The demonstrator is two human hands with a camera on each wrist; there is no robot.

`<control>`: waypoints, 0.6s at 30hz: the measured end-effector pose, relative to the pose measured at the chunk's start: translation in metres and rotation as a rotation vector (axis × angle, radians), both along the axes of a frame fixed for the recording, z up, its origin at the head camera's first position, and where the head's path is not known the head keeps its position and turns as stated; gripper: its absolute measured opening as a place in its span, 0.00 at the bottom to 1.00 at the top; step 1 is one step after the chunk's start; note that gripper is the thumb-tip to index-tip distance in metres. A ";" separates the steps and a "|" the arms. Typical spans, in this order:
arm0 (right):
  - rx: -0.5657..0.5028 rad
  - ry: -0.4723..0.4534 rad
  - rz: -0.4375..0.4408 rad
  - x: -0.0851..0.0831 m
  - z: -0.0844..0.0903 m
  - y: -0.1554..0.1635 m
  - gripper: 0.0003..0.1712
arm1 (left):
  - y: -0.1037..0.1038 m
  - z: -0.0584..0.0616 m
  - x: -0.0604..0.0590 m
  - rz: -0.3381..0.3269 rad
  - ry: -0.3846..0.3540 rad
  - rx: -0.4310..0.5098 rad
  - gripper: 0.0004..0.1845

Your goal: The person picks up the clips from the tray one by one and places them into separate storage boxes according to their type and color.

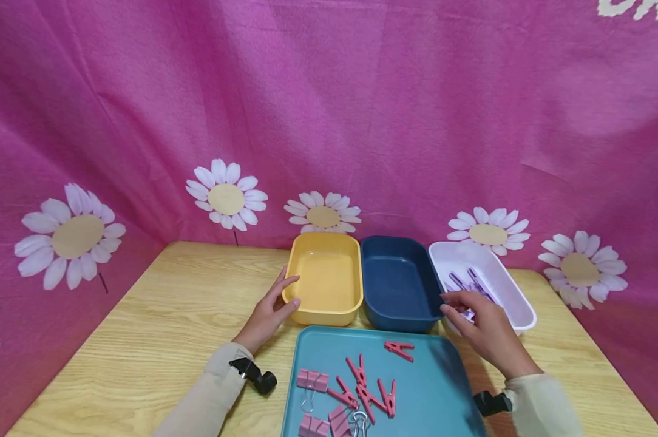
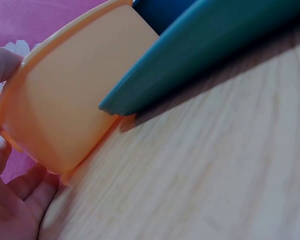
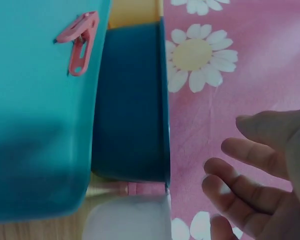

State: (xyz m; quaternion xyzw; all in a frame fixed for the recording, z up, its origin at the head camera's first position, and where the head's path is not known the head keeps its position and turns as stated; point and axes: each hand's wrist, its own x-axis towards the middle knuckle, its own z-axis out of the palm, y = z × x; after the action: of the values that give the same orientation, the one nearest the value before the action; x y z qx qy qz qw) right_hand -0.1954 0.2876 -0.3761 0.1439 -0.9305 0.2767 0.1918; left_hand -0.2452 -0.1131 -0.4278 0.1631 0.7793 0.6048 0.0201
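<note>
Yellow bin (image 1: 326, 318) sits just right of the left hand (image 1: 266, 315), whose loosely spread fingers touch its rim; only the left wrist view shows lower fingers beside the bin's base. The right hand (image 1: 484, 328) hovers at the lilac bin (image 1: 517, 302), fingers loosely bent; its wrist view reveals them empty, while purple clips (image 1: 478, 283) just beyond appear only in the head view.

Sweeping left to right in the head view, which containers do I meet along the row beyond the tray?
Yellow bin → dark blue bin → pale lilac bin.
</note>
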 end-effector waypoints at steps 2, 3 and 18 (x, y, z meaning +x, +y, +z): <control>-0.002 0.018 0.016 0.001 -0.002 -0.002 0.15 | 0.000 -0.001 -0.001 -0.005 0.004 -0.010 0.29; -0.004 0.014 0.020 0.001 -0.003 -0.002 0.15 | -0.001 -0.002 -0.001 -0.005 0.008 -0.012 0.29; -0.001 -0.036 0.088 0.002 -0.011 -0.015 0.14 | -0.004 -0.036 -0.021 0.033 0.030 0.011 0.28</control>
State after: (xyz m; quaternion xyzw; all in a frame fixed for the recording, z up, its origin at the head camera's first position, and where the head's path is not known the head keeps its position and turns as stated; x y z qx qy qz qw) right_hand -0.1931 0.2725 -0.3868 0.1796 -0.9264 0.2879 0.1629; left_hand -0.2667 -0.1168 -0.4638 0.1593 0.7787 0.6069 -0.0026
